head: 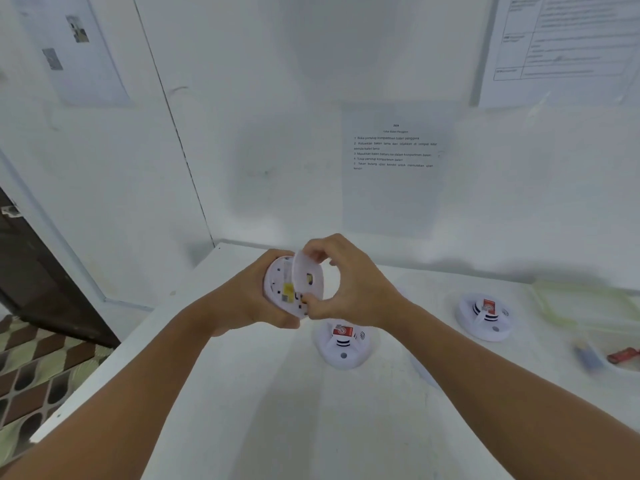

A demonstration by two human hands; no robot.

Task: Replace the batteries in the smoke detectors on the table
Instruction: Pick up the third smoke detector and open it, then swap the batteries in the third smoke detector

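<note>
My left hand (pixel 252 299) grips a round white smoke detector (pixel 278 289) above the table, its back turned toward me with a yellow label showing. My right hand (pixel 349 282) pinches the detector's white round back cover (pixel 306 277), tilted partly off the body. Two more white smoke detectors rest on the table: one (pixel 343 342) just below my hands and another (pixel 483 317) to the right, each with a red sticker on top.
A white table (pixel 263 410) stands against a white wall carrying a printed instruction sheet (pixel 394 168). At the right lie a clear plastic container (pixel 585 303), a blue item (pixel 587 355) and a red item (pixel 623 355), both blurred. The table's left edge drops to patterned floor.
</note>
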